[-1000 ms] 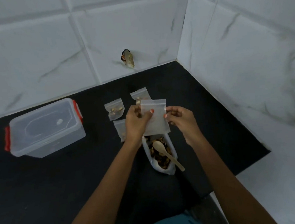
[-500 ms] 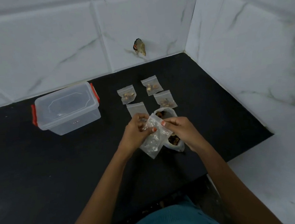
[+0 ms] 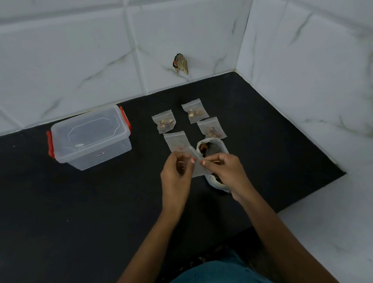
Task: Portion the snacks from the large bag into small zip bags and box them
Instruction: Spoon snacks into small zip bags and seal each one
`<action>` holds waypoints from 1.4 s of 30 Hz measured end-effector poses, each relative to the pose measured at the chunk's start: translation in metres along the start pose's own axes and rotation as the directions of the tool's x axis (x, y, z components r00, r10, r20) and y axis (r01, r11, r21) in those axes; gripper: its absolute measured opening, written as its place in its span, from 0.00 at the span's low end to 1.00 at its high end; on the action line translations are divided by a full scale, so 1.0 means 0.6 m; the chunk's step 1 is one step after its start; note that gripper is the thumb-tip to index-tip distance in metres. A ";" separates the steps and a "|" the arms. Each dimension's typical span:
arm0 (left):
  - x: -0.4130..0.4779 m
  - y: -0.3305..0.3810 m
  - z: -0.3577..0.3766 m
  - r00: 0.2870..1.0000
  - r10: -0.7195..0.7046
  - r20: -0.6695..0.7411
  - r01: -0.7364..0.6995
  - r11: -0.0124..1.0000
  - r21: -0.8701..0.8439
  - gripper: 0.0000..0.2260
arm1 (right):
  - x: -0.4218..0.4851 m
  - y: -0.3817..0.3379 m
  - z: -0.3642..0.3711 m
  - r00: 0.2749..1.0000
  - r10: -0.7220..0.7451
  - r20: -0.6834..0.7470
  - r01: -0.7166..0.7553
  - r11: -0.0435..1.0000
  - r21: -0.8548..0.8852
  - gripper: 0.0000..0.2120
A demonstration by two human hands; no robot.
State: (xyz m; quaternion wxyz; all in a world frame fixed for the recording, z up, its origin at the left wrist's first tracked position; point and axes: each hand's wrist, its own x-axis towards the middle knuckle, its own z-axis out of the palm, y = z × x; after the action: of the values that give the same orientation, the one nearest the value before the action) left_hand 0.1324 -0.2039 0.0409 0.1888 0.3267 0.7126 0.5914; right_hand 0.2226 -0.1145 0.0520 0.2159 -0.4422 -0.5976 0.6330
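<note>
Black tabletop (image 3: 53, 218) in corner of white marble-tiled wall (image 3: 63, 61). Left hand (image 3: 176, 175) and right hand (image 3: 225, 169) pinch one small zip bag (image 3: 198, 166) between them, held above tabletop; bag looks empty, hard to tell. Large bag (image 3: 215, 147) of dark snacks sits open just behind and under right hand. Four small zip bags lie flat beyond: three filled (image 3: 163, 123) (image 3: 195, 113) (image 3: 211, 129), fourth (image 3: 176, 141) pale, contents unclear. Clear lidded box (image 3: 91, 137) with red clasps stands left, well apart from bags.
</note>
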 end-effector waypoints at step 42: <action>0.033 0.011 0.023 0.980 -0.162 0.113 0.137 0.970 0.203 0.08 | 0.017 0.003 -0.016 0.930 -0.362 -0.056 0.294 0.829 -0.477 0.06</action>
State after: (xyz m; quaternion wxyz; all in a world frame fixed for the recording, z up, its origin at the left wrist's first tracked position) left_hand 0.1289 -0.1800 0.0463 0.2456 0.3262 0.7759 0.4809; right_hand 0.2260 -0.1014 0.0482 0.2530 -0.4158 -0.7802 0.3929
